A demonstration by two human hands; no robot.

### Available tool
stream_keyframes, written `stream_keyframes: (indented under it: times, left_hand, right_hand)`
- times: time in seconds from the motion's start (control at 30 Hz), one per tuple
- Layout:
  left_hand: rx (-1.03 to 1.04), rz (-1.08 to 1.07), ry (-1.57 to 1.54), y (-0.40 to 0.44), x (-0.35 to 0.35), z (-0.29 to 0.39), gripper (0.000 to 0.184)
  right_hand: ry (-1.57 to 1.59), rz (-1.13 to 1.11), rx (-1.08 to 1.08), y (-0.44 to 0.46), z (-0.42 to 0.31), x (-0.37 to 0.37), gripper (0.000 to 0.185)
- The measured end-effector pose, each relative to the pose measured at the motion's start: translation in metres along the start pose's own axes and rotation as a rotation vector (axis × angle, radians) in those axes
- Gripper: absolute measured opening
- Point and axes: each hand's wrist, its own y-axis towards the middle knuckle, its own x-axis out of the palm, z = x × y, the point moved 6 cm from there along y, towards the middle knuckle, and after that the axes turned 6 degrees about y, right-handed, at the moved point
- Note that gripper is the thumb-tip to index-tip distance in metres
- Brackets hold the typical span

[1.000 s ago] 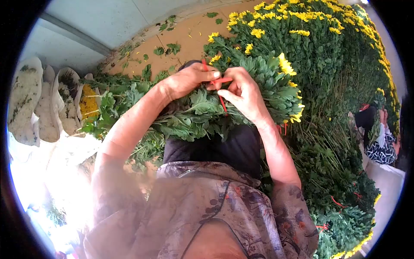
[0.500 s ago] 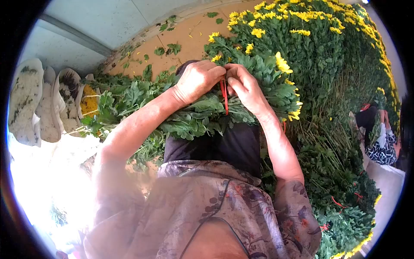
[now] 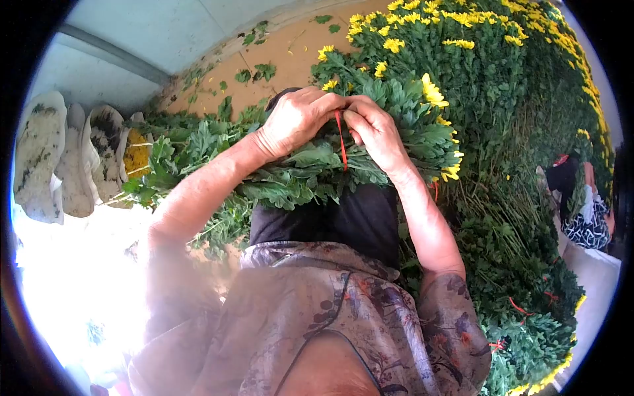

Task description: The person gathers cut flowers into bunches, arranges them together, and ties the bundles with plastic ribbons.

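Observation:
Across my lap lies a bunch of yellow chrysanthemums (image 3: 290,181), its leafy stems pointing left and its blooms at the right end. A red tie (image 3: 343,142) runs round the middle of the bunch. My left hand (image 3: 300,119) is closed at the top of the tie, fingertips pinched on it. Right beside it, my right hand (image 3: 375,129) also has its fingers closed at the tie, and the two hands touch. The tie's upper ends are hidden behind my fingers.
A large heap of yellow chrysanthemums (image 3: 489,99) fills the right side. Tied bunches (image 3: 528,343) lie at the lower right. Another person (image 3: 584,204) is at the far right. White wrappings (image 3: 39,158) stand at the left, and loose leaves (image 3: 264,71) litter the floor.
Both hands have drawn slightly closer together at the top of the tie, and the tie looks thinner and tauter. The bunch stays on my lap.

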Motion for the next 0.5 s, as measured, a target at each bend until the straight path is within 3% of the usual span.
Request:
stream_keyframes:
  times: [0.07,0.13,0.17,0.3,0.37,0.4,0.47,0.5]
  left_hand:
    - [0.016,-0.114,0.003,-0.004,-0.009,-0.002,0.023]
    - [0.126,-0.358,0.092,-0.029,-0.017,-0.018,0.023]
    - [0.134,-0.449,0.183,-0.043,-0.016,-0.017,0.022]
    - [-0.013,-0.479,0.273,-0.03,-0.017,-0.008,0.017]
    - [-0.353,-0.358,-0.244,-0.018,-0.017,-0.016,0.014]
    - [-0.348,-0.36,-0.25,-0.015,-0.013,-0.013,0.014]
    - [-0.522,-0.248,-0.881,-0.012,-0.003,-0.012,0.019]
    - [-0.738,-0.231,-1.075,-0.015,0.006,-0.009,0.022]
  right_hand:
    - [-0.006,0.023,-0.013,-0.009,0.0,-0.003,0.018]
    - [-0.465,-0.087,-0.415,-0.028,-0.028,0.004,0.016]
    - [-0.586,-0.133,-0.304,-0.041,-0.03,0.01,0.014]
    - [-0.761,-0.133,-0.362,-0.056,-0.052,0.02,0.01]
    - [-0.705,-0.022,-0.567,-0.06,-0.078,0.023,0.008]
    - [-0.554,-0.013,-0.587,-0.059,-0.078,0.025,0.008]
    - [-0.348,-0.065,-0.57,-0.054,-0.072,0.035,0.009]
    - [-0.17,-0.147,-0.366,-0.051,-0.058,0.038,0.012]
